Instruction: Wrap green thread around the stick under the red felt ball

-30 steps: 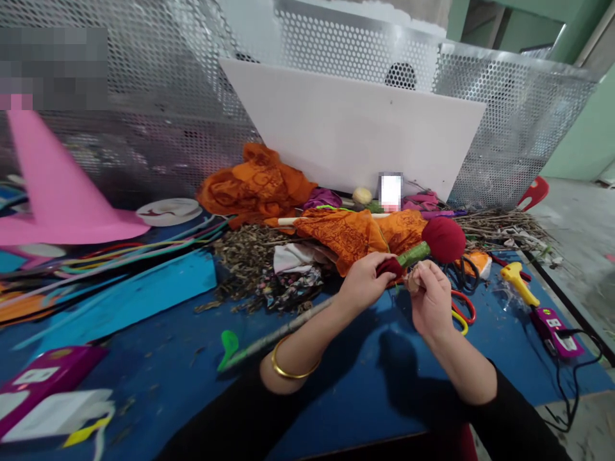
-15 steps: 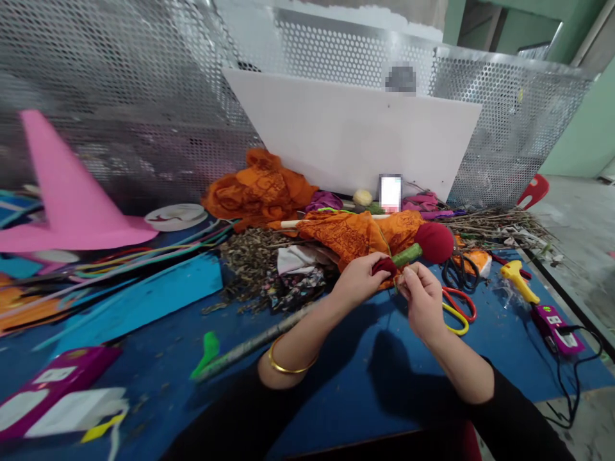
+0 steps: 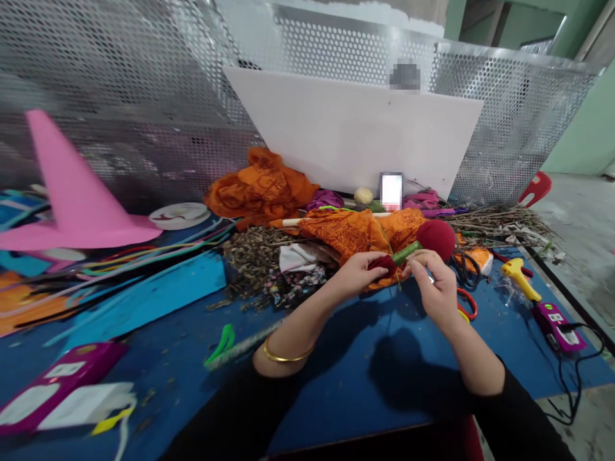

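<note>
My left hand (image 3: 355,278) is closed around a dark red cloth piece (image 3: 383,262) at one end of a green wrapped stem (image 3: 405,252). At the stem's other end is a round red cloth-covered ball (image 3: 436,241). Beside the stem my right hand (image 3: 435,285) is closed in a pinch; what sits between its fingertips is too small to make out. A thin greenish strand (image 3: 399,282) hangs just below the fingers. Behind the hands lies orange patterned cloth (image 3: 343,234). Red-and-yellow-handled scissors (image 3: 468,302) are partly hidden behind my right hand.
To the right lie a yellow glue gun (image 3: 521,278), a purple power strip (image 3: 560,326) and black scissors (image 3: 466,266). A stick with a green loop (image 3: 223,342) is near my left forearm. Dried leaves (image 3: 254,259), a pink cone hat (image 3: 72,192) and a lit phone (image 3: 391,191) stand farther back.
My right hand has shifted slightly right and up along the stem, covering more of the scissors. The left hand keeps its hold on the dark red cloth.
</note>
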`<state>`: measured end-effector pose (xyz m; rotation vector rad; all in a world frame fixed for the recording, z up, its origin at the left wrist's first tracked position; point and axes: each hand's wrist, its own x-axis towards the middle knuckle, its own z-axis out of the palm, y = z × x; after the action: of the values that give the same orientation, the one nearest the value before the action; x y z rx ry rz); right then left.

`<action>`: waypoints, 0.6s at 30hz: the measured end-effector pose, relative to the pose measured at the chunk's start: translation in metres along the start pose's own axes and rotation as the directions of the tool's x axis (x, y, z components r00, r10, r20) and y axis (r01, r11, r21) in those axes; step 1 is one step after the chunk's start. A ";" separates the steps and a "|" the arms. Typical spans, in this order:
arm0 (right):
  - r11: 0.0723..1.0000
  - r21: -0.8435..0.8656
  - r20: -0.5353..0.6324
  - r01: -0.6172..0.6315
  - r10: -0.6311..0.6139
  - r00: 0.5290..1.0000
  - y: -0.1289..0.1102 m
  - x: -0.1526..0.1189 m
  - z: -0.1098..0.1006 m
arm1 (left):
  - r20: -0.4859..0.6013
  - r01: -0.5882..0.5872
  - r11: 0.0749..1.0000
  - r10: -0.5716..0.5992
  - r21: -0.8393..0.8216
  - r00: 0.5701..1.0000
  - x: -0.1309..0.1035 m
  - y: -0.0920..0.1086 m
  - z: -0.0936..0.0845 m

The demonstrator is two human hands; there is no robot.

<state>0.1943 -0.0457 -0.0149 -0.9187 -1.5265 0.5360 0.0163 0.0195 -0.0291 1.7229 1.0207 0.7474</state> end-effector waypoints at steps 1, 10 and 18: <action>0.994 -0.092 0.008 0.055 -0.055 0.998 -0.001 0.001 -0.004 | 0.021 0.031 0.999 -0.030 -0.042 0.999 -0.001 0.001 -0.001; 0.999 -0.011 0.130 -0.032 0.033 0.991 0.001 0.004 -0.014 | 0.015 0.035 0.998 -0.034 -0.045 0.999 -0.006 0.006 0.004; 0.968 0.222 0.279 -0.115 0.051 0.959 0.008 0.008 -0.013 | 0.091 0.047 0.997 -0.041 -0.069 0.995 -0.010 0.006 0.012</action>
<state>0.2091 -0.0367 -0.0144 -0.7487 -1.6294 0.9159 0.0239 0.0043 -0.0282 1.6529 0.9571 0.6647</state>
